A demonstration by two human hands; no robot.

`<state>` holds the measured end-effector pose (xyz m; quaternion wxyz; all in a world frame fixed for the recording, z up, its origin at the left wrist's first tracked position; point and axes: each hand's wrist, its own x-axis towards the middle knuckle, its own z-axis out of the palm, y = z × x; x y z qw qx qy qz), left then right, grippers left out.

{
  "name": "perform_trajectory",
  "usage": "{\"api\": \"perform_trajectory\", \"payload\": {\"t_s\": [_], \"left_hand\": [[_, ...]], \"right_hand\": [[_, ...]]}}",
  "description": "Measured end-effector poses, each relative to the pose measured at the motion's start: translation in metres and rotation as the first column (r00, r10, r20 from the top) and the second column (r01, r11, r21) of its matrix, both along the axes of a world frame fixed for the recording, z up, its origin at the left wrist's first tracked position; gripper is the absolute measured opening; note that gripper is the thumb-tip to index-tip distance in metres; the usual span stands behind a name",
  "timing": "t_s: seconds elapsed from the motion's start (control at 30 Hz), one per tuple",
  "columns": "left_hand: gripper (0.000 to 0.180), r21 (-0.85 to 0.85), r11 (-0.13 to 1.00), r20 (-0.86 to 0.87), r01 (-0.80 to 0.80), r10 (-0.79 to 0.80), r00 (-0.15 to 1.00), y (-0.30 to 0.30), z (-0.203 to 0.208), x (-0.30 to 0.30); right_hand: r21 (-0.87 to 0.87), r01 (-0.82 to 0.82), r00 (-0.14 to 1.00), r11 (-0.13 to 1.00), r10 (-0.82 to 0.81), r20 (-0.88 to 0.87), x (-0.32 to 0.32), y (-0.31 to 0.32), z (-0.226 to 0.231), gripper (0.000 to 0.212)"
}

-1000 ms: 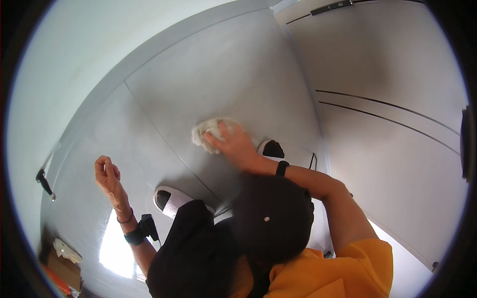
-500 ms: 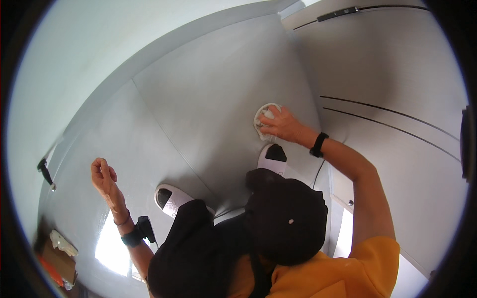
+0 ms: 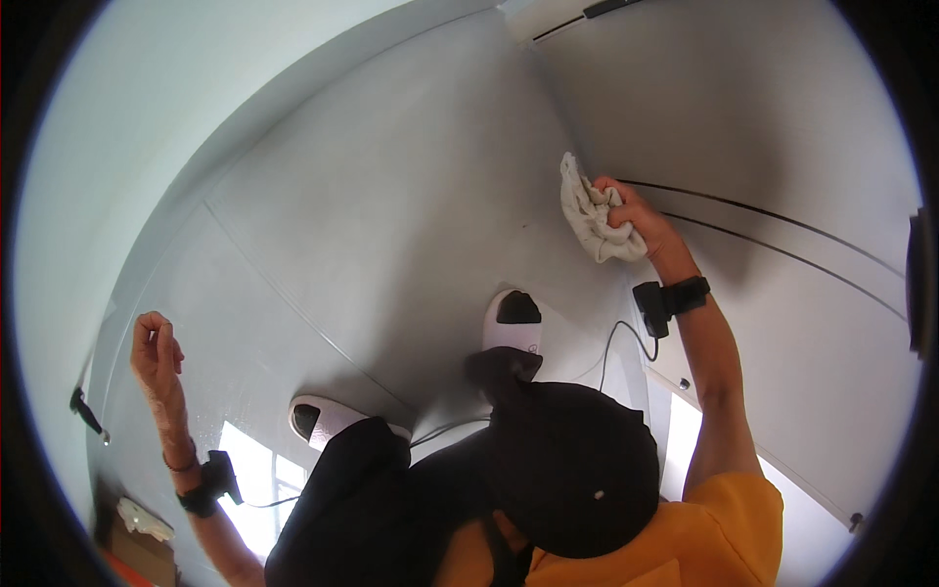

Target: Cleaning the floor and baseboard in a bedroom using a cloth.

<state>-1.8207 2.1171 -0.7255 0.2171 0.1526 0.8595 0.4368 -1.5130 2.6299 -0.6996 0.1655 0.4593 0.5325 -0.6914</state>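
Observation:
My right hand [image 3: 641,220] grips a crumpled off-white cloth [image 3: 594,217], its fingers sunk into the folds. The cloth hangs bunched to the left of the hand, beside the slotted grey panel on the right, and seems to be off the floor. Out to the left, my left hand [image 3: 156,347] is over the grey floor [image 3: 323,225] with its fingers curled in, and nothing shows in it. Each wrist wears a black strap with a small box and a thin cable.
A grey panel [image 3: 773,333] with long dark slots rises on the right. On the left, a pale wall [image 3: 108,186] meets the floor near a black handle-like piece [image 3: 85,411]. My pale sandals [image 3: 328,421] stand below. A cardboard box [image 3: 142,555] is at lower left.
My right hand has brought the cloth from the floor to the right, and it now hangs in bunched folds. My left hand has shifted left, its fingers still curled.

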Motion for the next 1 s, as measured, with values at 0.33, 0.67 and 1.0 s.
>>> {"api": "perform_trajectory", "payload": {"t_s": [0.33,0.67,1.0], "left_hand": [[0.011,-0.176,0.909,0.193,0.378,-0.345,0.919,0.091,0.032,-0.027],[0.013,-0.101,0.863,0.264,0.494,-0.456,0.850,0.169,0.021,-0.011],[0.011,-0.125,0.883,0.427,0.452,-0.363,0.828,0.157,0.030,-0.004]], "right_hand": [[0.783,-0.357,0.932,0.510,0.253,0.259,0.041,-0.081,-0.083,0.036],[0.639,-0.483,0.873,0.598,0.272,0.405,-0.053,-0.162,-0.069,0.042],[0.667,-0.501,0.851,0.552,0.175,0.495,-0.069,-0.181,-0.076,0.041]]}}
